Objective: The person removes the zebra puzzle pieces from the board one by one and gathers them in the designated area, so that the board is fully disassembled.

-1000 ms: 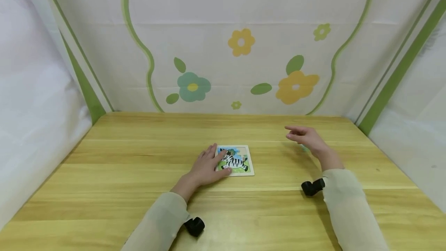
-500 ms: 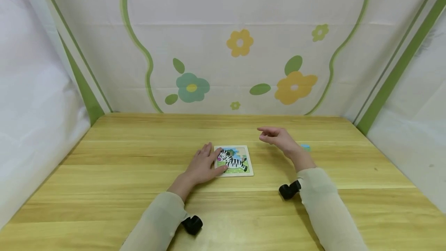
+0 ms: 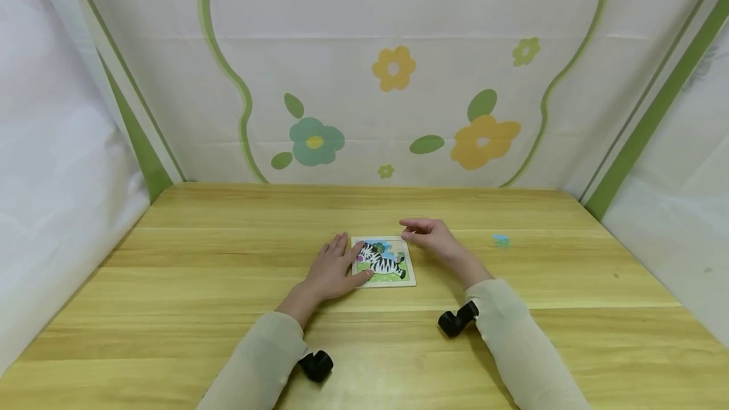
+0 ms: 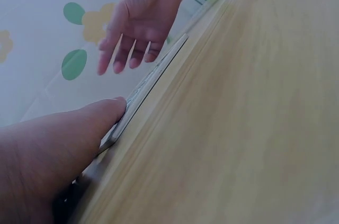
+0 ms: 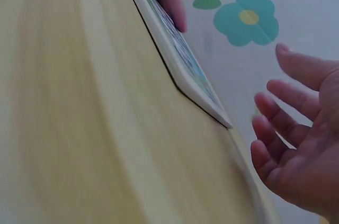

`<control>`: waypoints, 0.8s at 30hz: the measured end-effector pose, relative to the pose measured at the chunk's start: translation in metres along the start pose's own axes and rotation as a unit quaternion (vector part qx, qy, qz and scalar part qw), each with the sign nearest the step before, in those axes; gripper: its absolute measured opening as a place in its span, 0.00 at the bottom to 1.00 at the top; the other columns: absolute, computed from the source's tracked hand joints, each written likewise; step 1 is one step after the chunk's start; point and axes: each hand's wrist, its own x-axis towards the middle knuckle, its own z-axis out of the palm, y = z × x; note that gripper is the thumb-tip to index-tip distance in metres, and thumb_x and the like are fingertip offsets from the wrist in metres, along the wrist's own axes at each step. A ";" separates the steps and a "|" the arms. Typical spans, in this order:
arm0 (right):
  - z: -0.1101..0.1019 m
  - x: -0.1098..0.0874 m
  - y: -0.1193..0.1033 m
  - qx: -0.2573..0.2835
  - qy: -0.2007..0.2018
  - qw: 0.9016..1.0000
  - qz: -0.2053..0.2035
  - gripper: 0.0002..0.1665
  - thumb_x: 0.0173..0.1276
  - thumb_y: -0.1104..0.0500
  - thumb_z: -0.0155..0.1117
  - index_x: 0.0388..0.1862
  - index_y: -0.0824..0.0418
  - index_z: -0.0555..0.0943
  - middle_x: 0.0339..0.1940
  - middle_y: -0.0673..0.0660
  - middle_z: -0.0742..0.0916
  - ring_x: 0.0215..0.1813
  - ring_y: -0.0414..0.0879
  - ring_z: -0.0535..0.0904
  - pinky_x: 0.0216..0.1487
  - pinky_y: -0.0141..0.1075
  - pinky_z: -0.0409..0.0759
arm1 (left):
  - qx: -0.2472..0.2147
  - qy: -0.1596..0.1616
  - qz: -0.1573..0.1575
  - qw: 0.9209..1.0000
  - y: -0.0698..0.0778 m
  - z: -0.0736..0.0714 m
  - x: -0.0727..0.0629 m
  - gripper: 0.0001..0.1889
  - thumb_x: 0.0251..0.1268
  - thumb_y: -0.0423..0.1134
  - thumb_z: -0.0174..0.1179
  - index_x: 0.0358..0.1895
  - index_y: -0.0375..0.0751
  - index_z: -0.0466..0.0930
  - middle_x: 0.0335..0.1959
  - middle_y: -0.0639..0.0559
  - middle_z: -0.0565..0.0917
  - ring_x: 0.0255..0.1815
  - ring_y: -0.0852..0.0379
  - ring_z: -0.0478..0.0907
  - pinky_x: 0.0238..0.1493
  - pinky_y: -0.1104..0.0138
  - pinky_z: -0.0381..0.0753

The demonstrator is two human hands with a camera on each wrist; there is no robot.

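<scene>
Head POV high, fwd-down; wrist POVs low, close, inward, puzzle (image 3: 384, 262) in both.

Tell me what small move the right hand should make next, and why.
Probably reach for the blue-green piece and pick it up: it lies loose to the right, the right hand looks empty, and the zebra puzzle seems to show a bare patch at its upper right. The left hand rests on the puzzle's left side.

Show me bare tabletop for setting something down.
Free: the table left of the left hand; the near stretch between the sleeves; right of the blue-green piece. Crowded: the puzzle board, left hand on it, right hand close.
</scene>
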 end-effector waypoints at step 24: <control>0.032 -0.007 0.006 -0.193 0.030 0.980 -0.030 0.18 0.49 0.54 0.68 0.40 0.59 0.82 0.37 0.53 0.74 0.39 0.47 0.65 0.38 0.37 0.65 | 0.013 -0.018 0.004 1.000 -0.003 0.001 -0.001 0.36 0.59 0.63 0.38 0.66 0.47 0.51 0.65 0.37 0.45 0.65 0.45 0.37 0.61 0.54 0.39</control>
